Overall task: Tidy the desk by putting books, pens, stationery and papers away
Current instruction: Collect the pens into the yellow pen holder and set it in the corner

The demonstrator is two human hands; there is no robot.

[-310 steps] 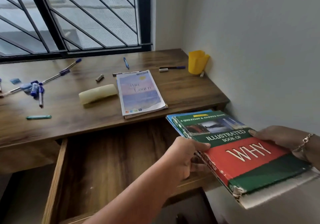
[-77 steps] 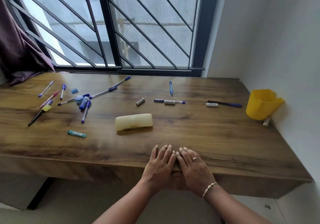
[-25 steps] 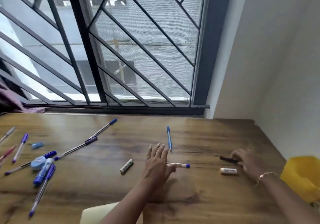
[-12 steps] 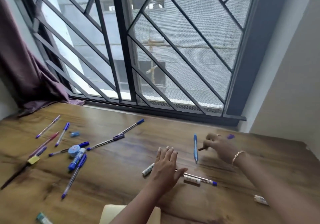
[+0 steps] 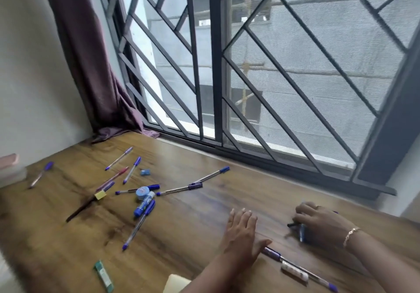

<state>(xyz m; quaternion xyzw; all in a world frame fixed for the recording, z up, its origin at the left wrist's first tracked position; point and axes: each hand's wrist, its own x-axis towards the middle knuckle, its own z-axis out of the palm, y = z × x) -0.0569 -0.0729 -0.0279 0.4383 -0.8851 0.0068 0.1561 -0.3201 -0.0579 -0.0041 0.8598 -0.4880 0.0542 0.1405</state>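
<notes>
Blue pen (image 5: 302, 234), earlier lying on worktop (image 5: 193, 224), now gathered into right hand (image 5: 318, 222) beside black pen (image 5: 292, 225); fingers (image 5: 303, 211) curled round both, apparently. Left hand (image 5: 241, 231) laid flat, fingers straight, capped pen (image 5: 295, 266) just beside thumb.

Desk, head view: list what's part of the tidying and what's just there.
To put away: scattered pens, blue sharpener, green box, black pen gripped by right hand, clear pen beside left hand.
Just there: curtain, window grille.
</notes>
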